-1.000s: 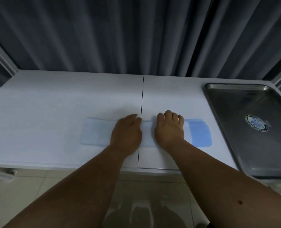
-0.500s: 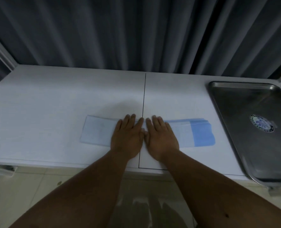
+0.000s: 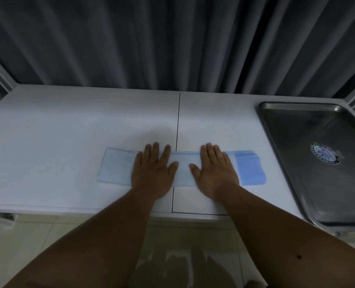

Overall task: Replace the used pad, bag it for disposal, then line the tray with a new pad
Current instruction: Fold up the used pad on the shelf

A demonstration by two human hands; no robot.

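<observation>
While both palms lie flat, I see left hand (image 3: pixel 153 173) and right hand (image 3: pixel 214 171), fingers straight, pressing the folded pad (image 3: pixel 118 169) on the table (image 3: pixel 68 125); tray (image 3: pixel 297 183) well to its right.

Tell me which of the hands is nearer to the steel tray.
Right. The right hand lies flat on the folded pad near its darker blue end, closest to the steel tray at the table's right; the left hand presses the pad farther left, beyond the table seam.
</observation>
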